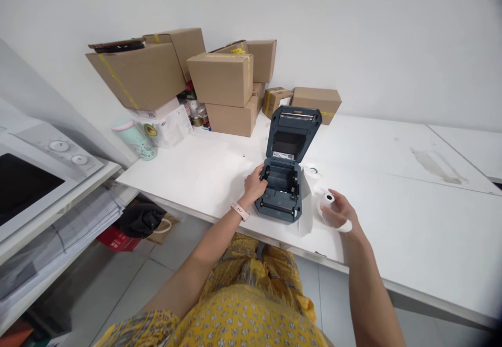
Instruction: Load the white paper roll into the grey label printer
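A dark grey label printer (278,200) stands on the white table with its lid (292,132) tilted up and back, so its hollow inside shows. My left hand (254,184) grips the printer's left edge, with the fingertips at the inner side. To the printer's right, my right hand (340,212) is closed around a small white paper roll (328,199) with a dark hole at its end. Some white paper curls out by the right wrist. Between printer and hand lies white paper (306,214), and behind it a white round item (312,171) with a dark ring.
Cardboard boxes (221,80) are stacked at the back left, with smaller boxes (317,99) behind the printer. A mint tumbler (135,140) stands by a white carton (170,127). At far left is a microwave (43,164). The table's front edge (219,221) runs before me.
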